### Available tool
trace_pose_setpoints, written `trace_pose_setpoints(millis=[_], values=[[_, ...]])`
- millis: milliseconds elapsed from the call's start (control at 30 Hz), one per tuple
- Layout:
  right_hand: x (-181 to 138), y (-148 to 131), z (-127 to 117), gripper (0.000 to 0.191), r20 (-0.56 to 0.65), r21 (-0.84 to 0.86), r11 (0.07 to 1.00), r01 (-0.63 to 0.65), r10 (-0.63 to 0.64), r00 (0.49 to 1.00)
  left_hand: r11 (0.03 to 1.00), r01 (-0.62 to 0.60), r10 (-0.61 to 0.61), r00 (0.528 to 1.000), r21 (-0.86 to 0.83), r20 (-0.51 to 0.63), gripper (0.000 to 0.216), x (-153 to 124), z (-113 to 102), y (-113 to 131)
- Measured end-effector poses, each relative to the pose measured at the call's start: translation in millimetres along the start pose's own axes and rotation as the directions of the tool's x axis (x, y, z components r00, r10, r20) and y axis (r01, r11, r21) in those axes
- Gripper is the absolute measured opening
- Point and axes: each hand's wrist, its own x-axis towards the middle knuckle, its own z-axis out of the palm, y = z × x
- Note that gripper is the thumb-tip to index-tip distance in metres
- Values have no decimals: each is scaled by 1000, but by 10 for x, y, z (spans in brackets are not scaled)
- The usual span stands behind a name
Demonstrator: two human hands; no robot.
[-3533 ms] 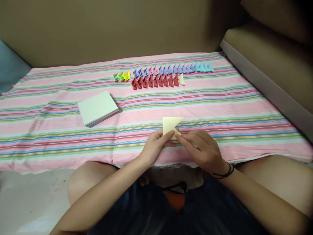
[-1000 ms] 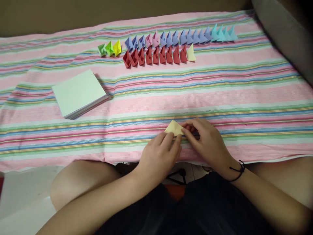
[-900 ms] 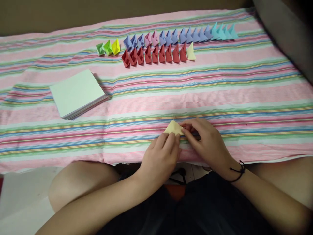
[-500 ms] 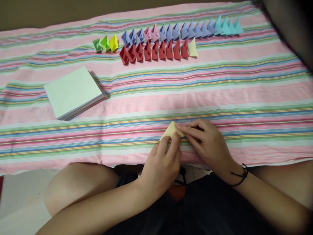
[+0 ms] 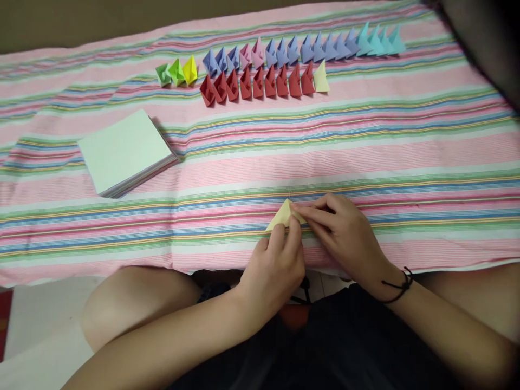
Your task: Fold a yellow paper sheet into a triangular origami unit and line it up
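A pale yellow folded paper [image 5: 280, 216] lies near the front edge of the striped cloth, its triangular tip pointing away from me. My left hand [image 5: 276, 265] is bent over its near edge, fingertips closed down on the paper. From the right, my right hand [image 5: 345, 233] presses its index finger on the paper's right slope, with the fingers drawn together. The paper's lower part is hidden under my fingers. A dark cord bracelet [image 5: 400, 287] circles my right wrist.
A stack of pale green paper sheets [image 5: 128, 151] lies to the left. Along the back stand rows of folded paper pieces: red ones [image 5: 258, 84], blue-violet ones [image 5: 293, 51], turquoise ones [image 5: 377, 42] and a pale yellow one [image 5: 320, 80]. The striped cloth [image 5: 227, 173] has slight wrinkles.
My left hand has shifted slightly to the right along the paper's near edge. My right hand stays on the right slope. The whole view has moved a little.
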Motion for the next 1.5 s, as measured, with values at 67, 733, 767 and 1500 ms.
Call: trace_pose_setpoints(millis=[67,733,767,1500], values=[[-3,10,9,28,-8,-10,1000,11,-11,1000,999,-33,34,999,-32,24,32,12,16,-40],[25,28,16,33,4,-35,999,1,-1,1000,985,36,-31,999,-171,27,22,139,115,-285],[31,21,14,33,2,-36,999,-12,12,1000,981,43,-36,999,-190,39,19,148,120,-303],[60,-49,5,25,-11,-24,998,-63,63,998,737,183,-278,960,-650,-45,16,228,241,-422]])
